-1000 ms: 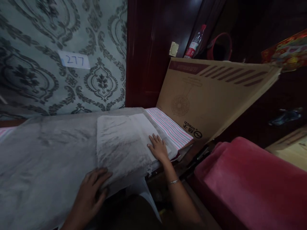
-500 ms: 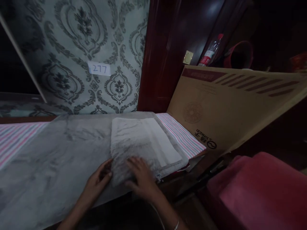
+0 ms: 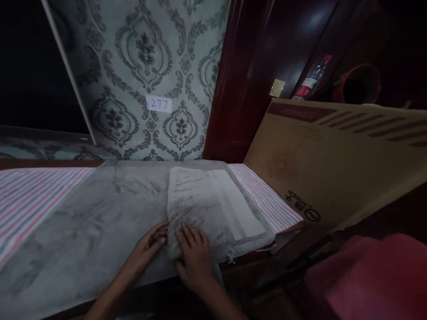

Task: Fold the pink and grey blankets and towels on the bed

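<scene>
A folded grey plush towel [image 3: 196, 200] with a paler smooth band lies on a larger spread-out grey cloth [image 3: 126, 209]. My right hand [image 3: 196, 255] rests flat on the towel's near left part, fingers a little spread. At the towel's left edge is my left hand [image 3: 151, 243], its fingers and thumb curved but apart, the tips touching or close to that edge. Loose threads or a small tuft [image 3: 230, 254] hang at the towel's near edge.
Pink-and-blue striped fabric [image 3: 33, 195] shows under the grey cloth on both sides. A large cardboard box [image 3: 333, 155] stands on the right, with a red-capped bottle [image 3: 312, 80] behind it. Red fabric [image 3: 376, 275] fills the lower right. A dark screen [image 3: 36, 80] is at left.
My right hand has settled flat on the towel after a blurred motion. My left hand stays by the towel's left edge. The whole view has shifted, moving the scene rightward.
</scene>
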The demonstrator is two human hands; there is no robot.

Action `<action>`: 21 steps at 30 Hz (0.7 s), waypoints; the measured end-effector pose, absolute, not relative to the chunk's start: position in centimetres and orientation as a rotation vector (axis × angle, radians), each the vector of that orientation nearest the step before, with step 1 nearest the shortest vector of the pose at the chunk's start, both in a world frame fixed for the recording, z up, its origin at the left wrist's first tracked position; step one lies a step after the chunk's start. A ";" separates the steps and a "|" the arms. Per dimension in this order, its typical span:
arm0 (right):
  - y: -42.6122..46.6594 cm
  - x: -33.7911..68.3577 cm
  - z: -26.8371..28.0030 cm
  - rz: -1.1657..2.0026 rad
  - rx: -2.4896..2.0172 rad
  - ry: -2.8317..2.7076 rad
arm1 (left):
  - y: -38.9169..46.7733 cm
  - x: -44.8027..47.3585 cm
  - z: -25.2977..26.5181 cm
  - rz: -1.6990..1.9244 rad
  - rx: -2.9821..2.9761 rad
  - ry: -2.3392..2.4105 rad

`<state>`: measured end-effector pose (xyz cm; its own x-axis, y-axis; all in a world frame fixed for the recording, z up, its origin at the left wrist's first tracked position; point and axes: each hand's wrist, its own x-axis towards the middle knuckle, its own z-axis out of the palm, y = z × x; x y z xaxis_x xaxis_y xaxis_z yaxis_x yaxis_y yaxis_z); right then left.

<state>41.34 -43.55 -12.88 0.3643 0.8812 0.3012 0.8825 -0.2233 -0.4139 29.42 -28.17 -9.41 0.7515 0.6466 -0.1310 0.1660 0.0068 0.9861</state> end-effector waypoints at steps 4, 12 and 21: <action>-43.6 41.3 -12.7 -0.010 -2.099 -1.510 | -26.7 30.6 -9.1 0.424 1.421 0.654; -43.3 41.7 -12.3 -0.069 -2.051 -1.498 | -19.2 38.8 -6.9 0.472 1.247 0.771; -42.7 43.9 -13.9 -0.135 -1.862 -1.490 | -13.0 49.4 -6.9 0.667 1.221 0.868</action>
